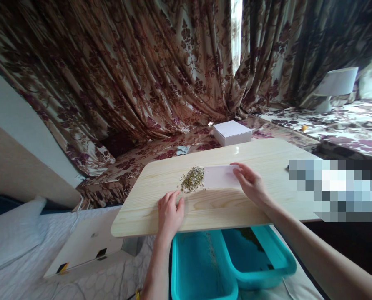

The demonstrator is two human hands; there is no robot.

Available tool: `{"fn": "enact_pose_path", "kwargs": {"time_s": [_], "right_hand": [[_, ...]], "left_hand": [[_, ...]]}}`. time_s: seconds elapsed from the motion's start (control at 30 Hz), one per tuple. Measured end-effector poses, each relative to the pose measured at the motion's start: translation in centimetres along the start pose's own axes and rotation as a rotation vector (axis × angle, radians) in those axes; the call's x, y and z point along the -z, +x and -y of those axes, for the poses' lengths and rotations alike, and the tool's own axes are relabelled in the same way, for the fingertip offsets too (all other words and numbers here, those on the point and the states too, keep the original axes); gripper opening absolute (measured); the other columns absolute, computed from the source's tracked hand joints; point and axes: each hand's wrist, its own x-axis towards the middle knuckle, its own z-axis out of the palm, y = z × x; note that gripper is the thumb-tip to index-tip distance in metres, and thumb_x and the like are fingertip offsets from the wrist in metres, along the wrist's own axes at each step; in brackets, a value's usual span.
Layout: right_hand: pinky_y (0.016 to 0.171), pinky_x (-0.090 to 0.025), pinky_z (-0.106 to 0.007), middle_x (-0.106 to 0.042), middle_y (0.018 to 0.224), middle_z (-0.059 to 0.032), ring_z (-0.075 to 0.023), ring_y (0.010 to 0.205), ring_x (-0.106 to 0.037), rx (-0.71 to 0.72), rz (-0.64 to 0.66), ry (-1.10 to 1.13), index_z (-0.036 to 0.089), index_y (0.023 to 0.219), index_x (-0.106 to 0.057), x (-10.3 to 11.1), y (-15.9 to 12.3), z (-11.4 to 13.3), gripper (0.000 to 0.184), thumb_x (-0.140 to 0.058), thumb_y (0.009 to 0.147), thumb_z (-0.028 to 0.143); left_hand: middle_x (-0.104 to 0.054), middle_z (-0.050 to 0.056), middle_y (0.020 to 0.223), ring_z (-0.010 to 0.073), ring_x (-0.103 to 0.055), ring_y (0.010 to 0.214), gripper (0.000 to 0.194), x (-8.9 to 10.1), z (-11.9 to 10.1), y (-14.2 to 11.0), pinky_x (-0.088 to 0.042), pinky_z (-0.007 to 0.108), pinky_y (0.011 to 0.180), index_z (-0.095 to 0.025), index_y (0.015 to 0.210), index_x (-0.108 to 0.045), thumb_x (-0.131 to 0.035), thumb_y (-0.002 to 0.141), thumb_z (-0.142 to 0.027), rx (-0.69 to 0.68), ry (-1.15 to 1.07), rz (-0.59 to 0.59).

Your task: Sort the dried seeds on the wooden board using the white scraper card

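A small heap of green, yellow and pale dried bits [192, 179] lies on the light wooden tabletop [217, 208]; their exact kind is too small to make out. Flat against the heap's right side is a thin white rectangular card [220, 176]. My right hand [250, 182] grips this card's right end between thumb and fingers. On the near side of the heap, my left hand [171, 210] rests on the tabletop with its fingers loosely extended, holding nothing.
Below the table's front edge sit two teal basins [232, 287]; dark green matter shows in the right one. A white box [232, 132] stands behind the table, near a folded cloth [182, 150]. A pale panel [86, 241] lies at left; a lamp [338, 83] stands far right.
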Motion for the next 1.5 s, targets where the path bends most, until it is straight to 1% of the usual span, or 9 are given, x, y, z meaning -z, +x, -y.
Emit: {"fn": "enact_pose_path", "kwargs": {"time_s": [0.13, 0.33, 0.47, 0.63, 0.87, 1.13, 1.33, 1.4, 1.5], "right_hand": [[0.051, -0.044, -0.024, -0.065, 0.070, -0.0019, -0.0151, 0.061, -0.059, 0.025, 0.026, 0.009, 0.019, 0.098, -0.067, -0.06, 0.02, -0.05, 0.035, -0.064, 0.078, 0.048], [0.052, -0.044, -0.024, -0.065, 0.071, -0.0020, -0.0152, 0.061, -0.058, 0.004, 0.022, -0.004, 0.019, 0.099, -0.066, 0.17, -0.06, -0.05, 0.037, -0.063, 0.078, 0.049], [0.055, -0.045, -0.025, -0.065, 0.073, -0.0026, -0.0160, 0.063, -0.059, -0.008, 0.014, 0.002, 0.019, 0.100, -0.066, 0.00, -0.06, -0.08, 0.037, -0.063, 0.078, 0.049], [0.058, -0.048, -0.027, -0.067, 0.078, -0.0043, -0.0180, 0.069, -0.062, -0.014, 0.043, -0.010, 0.020, 0.098, -0.066, -0.02, -0.14, 0.09, 0.036, -0.062, 0.079, 0.049], [0.058, -0.048, -0.027, -0.068, 0.078, -0.0040, -0.0175, 0.068, -0.062, 0.009, 0.010, -0.006, 0.019, 0.099, -0.066, 0.06, -0.09, -0.13, 0.036, -0.062, 0.079, 0.049], [0.063, -0.051, -0.028, -0.071, 0.084, -0.0048, -0.0190, 0.074, -0.065, -0.025, 0.066, 0.058, 0.020, 0.098, -0.066, -0.19, -0.19, 0.18, 0.035, -0.064, 0.078, 0.049], [0.061, -0.050, -0.027, -0.070, 0.080, -0.0036, -0.0172, 0.070, -0.062, -0.029, 0.029, 0.060, 0.020, 0.097, -0.066, 0.09, 0.02, 0.40, 0.035, -0.065, 0.077, 0.048], [0.063, -0.050, -0.028, -0.070, 0.081, -0.0036, -0.0176, 0.071, -0.063, -0.037, 0.045, 0.073, 0.020, 0.097, -0.066, -0.10, 0.31, 0.53, 0.036, -0.065, 0.076, 0.049], [0.066, -0.051, -0.029, -0.070, 0.082, -0.0041, -0.0189, 0.075, -0.064, -0.059, 0.103, 0.077, 0.020, 0.097, -0.065, -0.60, 0.68, 0.79, 0.036, -0.064, 0.077, 0.050]], "left_hand": [[-0.068, 0.008, 0.111, 0.0231, -0.060, 0.108, 0.025, 0.01, -0.05, 0.05, -0.045, 0.042, 0.098, -0.021, 0.109, -0.064, -0.048, 0.090, -0.028, 0.000, -0.006, 0.001], [-0.067, 0.008, 0.111, 0.0237, -0.060, 0.109, 0.026, 0.11, -0.17, 0.05, -0.044, 0.043, 0.099, -0.021, 0.109, -0.064, -0.048, 0.090, -0.029, 0.008, -0.006, 0.001], [-0.067, 0.008, 0.110, 0.0237, -0.060, 0.108, 0.026, 0.11, -0.15, 0.08, -0.044, 0.043, 0.099, -0.020, 0.109, -0.064, -0.048, 0.090, -0.029, 0.008, -0.009, 0.005], [-0.067, 0.008, 0.110, 0.0237, -0.060, 0.108, 0.025, 0.04, -0.10, 0.11, -0.045, 0.044, 0.099, -0.021, 0.109, -0.064, -0.049, 0.090, -0.028, 0.007, -0.007, -0.002], [-0.067, 0.008, 0.111, 0.0237, -0.060, 0.109, 0.026, 0.11, -0.18, 0.05, -0.044, 0.044, 0.100, -0.021, 0.110, -0.063, -0.048, 0.090, -0.029, 0.014, -0.011, 0.008], [-0.068, 0.008, 0.110, 0.0238, -0.060, 0.108, 0.026, 0.23, -0.24, 0.17, -0.044, 0.043, 0.099, -0.020, 0.109, -0.064, -0.049, 0.090, -0.028, 0.016, -0.005, 0.017], [-0.068, 0.008, 0.110, 0.0230, -0.060, 0.108, 0.025, 0.18, -0.17, 0.08, -0.045, 0.042, 0.099, -0.022, 0.109, -0.063, -0.049, 0.090, -0.029, 0.012, -0.007, 0.015], [-0.067, 0.008, 0.110, 0.0231, -0.060, 0.109, 0.025, 0.17, -0.17, 0.09, -0.044, 0.042, 0.100, -0.022, 0.109, -0.063, -0.048, 0.090, -0.029, 0.018, -0.008, 0.021], [-0.067, 0.008, 0.111, 0.0235, -0.059, 0.110, 0.026, 0.16, -0.16, 0.11, -0.043, 0.043, 0.100, -0.022, 0.109, -0.063, -0.047, 0.091, -0.030, 0.027, -0.012, 0.025]]}}
